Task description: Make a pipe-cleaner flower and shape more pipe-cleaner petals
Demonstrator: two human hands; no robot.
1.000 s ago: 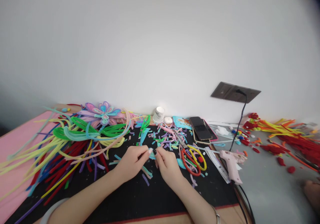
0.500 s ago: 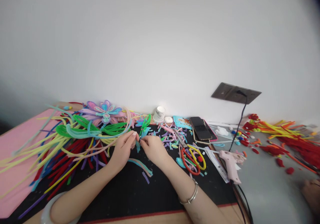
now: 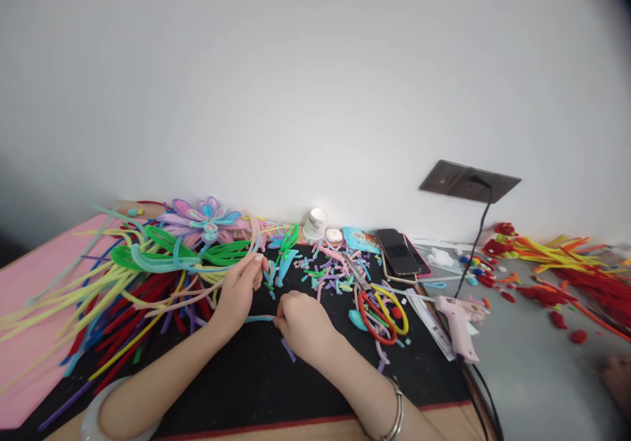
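Note:
My left hand (image 3: 242,291) is closed in a pinch near the middle of the black mat (image 3: 231,382), at the right end of the pipe cleaner pile; what it grips is too small to make out. Right of it, my right hand (image 3: 303,323) has its fingers closed at the end of a light blue and pink strip (image 3: 259,319) low over the mat. A pastel flower (image 3: 208,217) lies behind the pile, and green loops (image 3: 224,253) spread left of my left hand. Cut bits (image 3: 335,270) are scattered beyond my right hand.
Scissors (image 3: 382,313), a phone (image 3: 398,254), a white cup (image 3: 316,221) and a pink glue gun (image 3: 457,328) with a black cord stand or lie to the right. Red pieces (image 3: 547,294) cover the grey table, where another person's hand (image 3: 617,378) shows at the edge.
My right hand has moved down and away from my left hand, onto the blue and pink strip. My left hand has stayed nearly in place.

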